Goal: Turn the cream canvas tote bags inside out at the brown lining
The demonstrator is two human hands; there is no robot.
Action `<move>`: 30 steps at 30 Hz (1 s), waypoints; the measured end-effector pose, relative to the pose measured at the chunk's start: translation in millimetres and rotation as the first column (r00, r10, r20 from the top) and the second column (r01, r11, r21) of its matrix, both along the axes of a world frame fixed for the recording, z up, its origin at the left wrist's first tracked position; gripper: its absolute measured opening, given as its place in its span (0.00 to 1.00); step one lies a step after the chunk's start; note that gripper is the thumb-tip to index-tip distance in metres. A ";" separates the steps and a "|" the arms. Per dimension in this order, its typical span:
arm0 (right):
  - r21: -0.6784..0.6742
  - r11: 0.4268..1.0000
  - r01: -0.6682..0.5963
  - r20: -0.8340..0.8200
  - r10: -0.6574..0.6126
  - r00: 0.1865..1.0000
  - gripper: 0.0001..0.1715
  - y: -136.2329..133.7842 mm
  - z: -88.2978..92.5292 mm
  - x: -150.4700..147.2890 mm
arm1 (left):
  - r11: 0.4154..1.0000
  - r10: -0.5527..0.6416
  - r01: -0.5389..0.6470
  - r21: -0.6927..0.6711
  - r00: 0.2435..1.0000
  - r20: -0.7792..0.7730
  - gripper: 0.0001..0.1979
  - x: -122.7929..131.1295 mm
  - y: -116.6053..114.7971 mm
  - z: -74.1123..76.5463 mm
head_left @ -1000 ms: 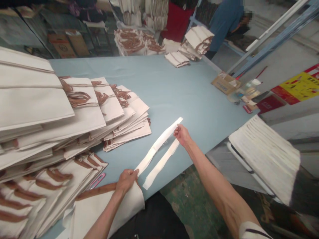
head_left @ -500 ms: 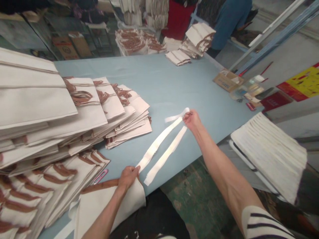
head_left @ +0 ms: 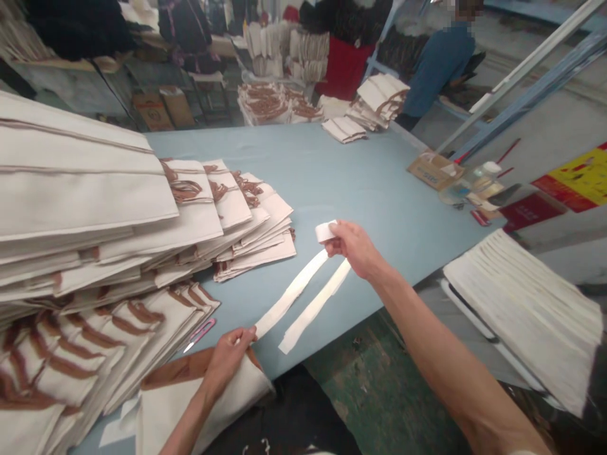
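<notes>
A long white strip [head_left: 291, 296] stretches over the blue table between my hands. My left hand [head_left: 233, 354] pinches its near end, just above a cream fabric piece [head_left: 190, 401] with a brown band, which lies at the table's near edge partly under my forearm. Farther out, my right hand [head_left: 355, 248] is closed on the strip, with a folded white loop [head_left: 325, 232] sticking out leftward from the fingers. A second length of white strip [head_left: 317, 306] hangs from that hand back toward me, its end loose. Beside my left hand lies a small pink-handled cutter [head_left: 203, 330].
Stacks of cream fabric pieces [head_left: 85, 196] with brown ties fill the left side of the table [head_left: 360, 180]. Folded pieces [head_left: 344, 129] lie at the far edge. A cardboard box [head_left: 435, 169] stands at the right, above a white stack [head_left: 526, 316]. Beyond, a person in blue [head_left: 441, 66] stands.
My right hand has come left and a little nearer, and the strip's loose tail beside it is now a folded loop. My left hand has shifted slightly left and down, still pinching the strip.
</notes>
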State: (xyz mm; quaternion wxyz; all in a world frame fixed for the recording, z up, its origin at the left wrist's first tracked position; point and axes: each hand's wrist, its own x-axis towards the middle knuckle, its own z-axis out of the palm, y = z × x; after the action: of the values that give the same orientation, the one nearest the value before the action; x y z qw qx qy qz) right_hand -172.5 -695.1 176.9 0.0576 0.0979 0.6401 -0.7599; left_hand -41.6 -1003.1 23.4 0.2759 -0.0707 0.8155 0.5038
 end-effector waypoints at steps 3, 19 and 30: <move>0.004 0.993 -0.117 0.020 0.117 0.993 0.23 -36.8 14.0 17.2 | 0.996 0.029 -0.025 0.082 0.999 -0.039 0.28 10.8 -8.9 28.7; -0.197 0.965 -0.175 0.116 0.200 0.973 0.26 -187.9 23.9 138.3 | 0.788 0.104 -0.070 0.612 0.994 -0.020 0.22 46.9 -3.7 76.2; 0.060 0.997 0.043 0.246 -0.057 0.968 0.28 -149.6 -37.5 223.3 | 0.715 0.385 -0.335 0.613 0.921 0.054 0.34 50.5 -19.2 100.2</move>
State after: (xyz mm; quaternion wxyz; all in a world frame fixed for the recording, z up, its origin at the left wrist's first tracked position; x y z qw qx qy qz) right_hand 50.8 -844.7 139.4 0.1152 0.2097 0.6457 -0.7252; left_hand 8.9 -1022.3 123.6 0.1486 -0.1153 0.5886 0.7862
